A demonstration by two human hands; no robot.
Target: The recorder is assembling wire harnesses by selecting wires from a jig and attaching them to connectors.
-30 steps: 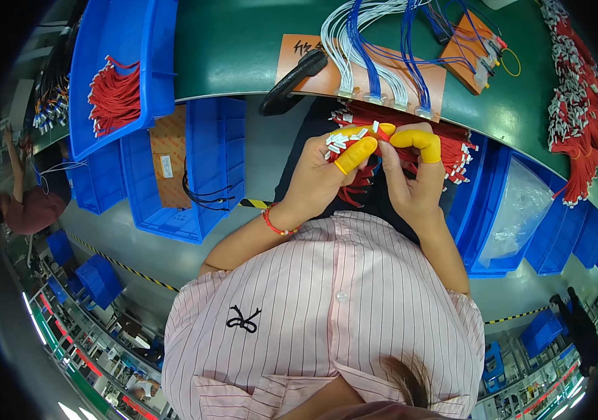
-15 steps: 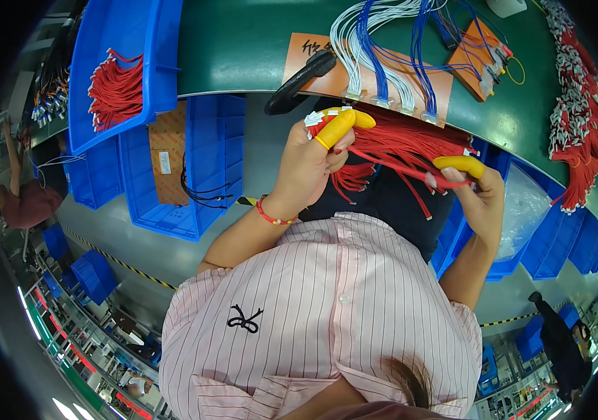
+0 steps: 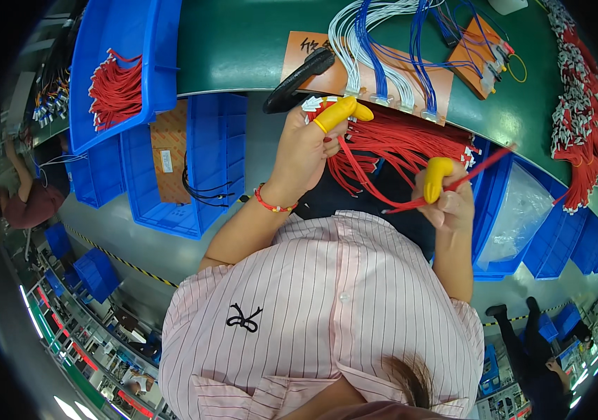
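My left hand (image 3: 311, 143), with yellow finger cots on its thumb and finger, is closed on the white-connector end of a bundle of red wires. My right hand (image 3: 446, 192), also in a yellow cot, pinches a red wire (image 3: 484, 166) whose free end sticks out to the upper right. From there a slack red strand loops back toward the left hand. Many more red wires (image 3: 411, 143) with white connectors lie across my lap, just under the bench edge, behind and between both hands.
A green bench (image 3: 236, 49) holds an orange board (image 3: 313, 49) with white and blue wires, a black handle-like object (image 3: 299, 80) and a smaller orange fixture (image 3: 477, 59). Red wires (image 3: 582, 140) hang at the right. Blue bins (image 3: 162, 63) stand left. Other people are in the background.
My right hand has come down and inward, toward my body, drawing the red wire with it. The left hand has barely moved. At lower right, a person in dark clothes has shifted.
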